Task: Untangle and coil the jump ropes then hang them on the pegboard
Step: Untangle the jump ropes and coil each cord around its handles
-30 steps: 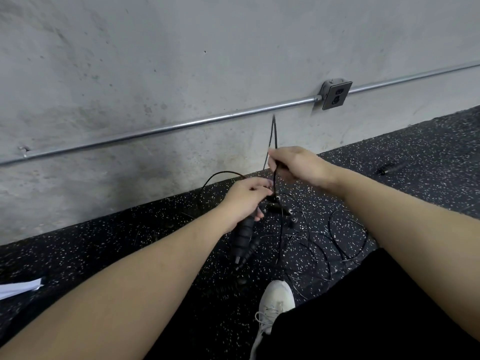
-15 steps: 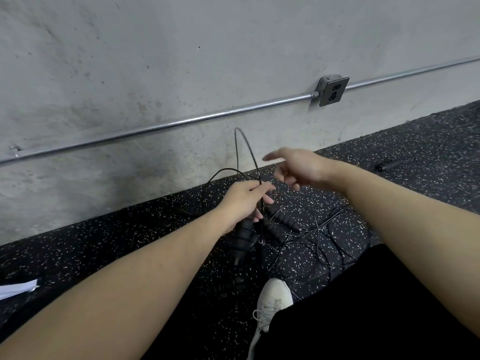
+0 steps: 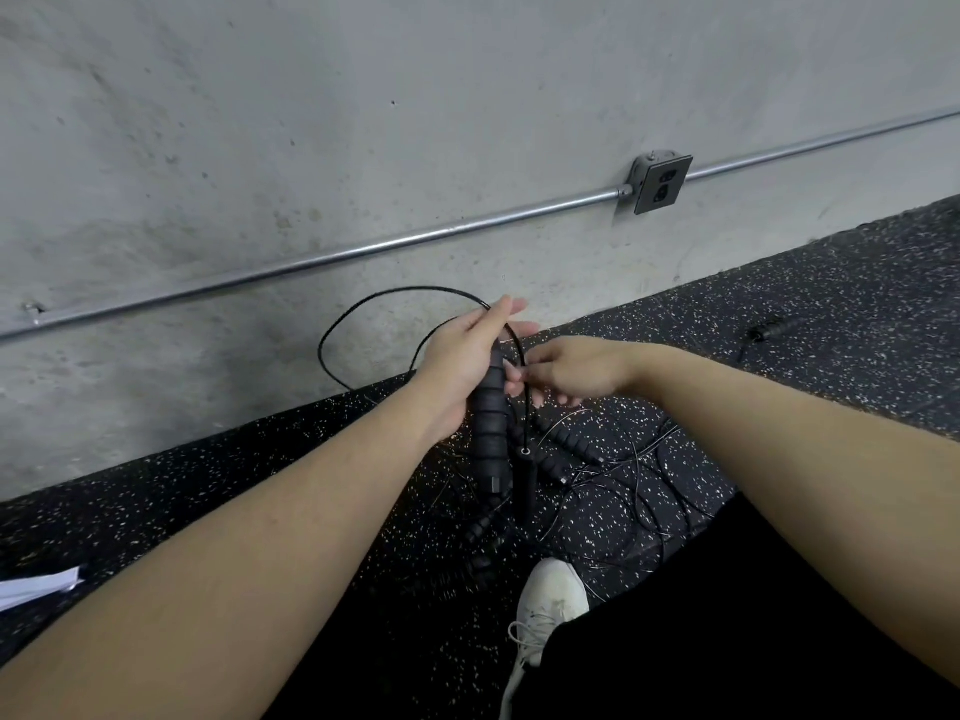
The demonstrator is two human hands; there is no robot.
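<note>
Two bare hands above speckled black rubber floor (image 3: 831, 314), left hand (image 3: 462, 371) grasping ribbed black foam rope handle (image 3: 491, 428), right hand (image 3: 576, 374) pinching thin black cord (image 3: 525, 387), tangled ropes (image 3: 613, 491) below.

left hand (image 3: 462, 366) holds a ribbed handle (image 3: 491, 433) upright above the floor (image 3: 831, 314); right hand (image 3: 576, 374) just right of it. tangled ropes (image 3: 623, 491) lie below, wall (image 3: 363, 122) behind, shoe (image 3: 550, 605) nearest.

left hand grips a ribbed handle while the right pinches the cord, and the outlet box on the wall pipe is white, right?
Not quite: the outlet box on the pipe is dark grey, as the head view shows. The left hand does grip the ribbed handle, and the right hand pinches the cord.
</note>
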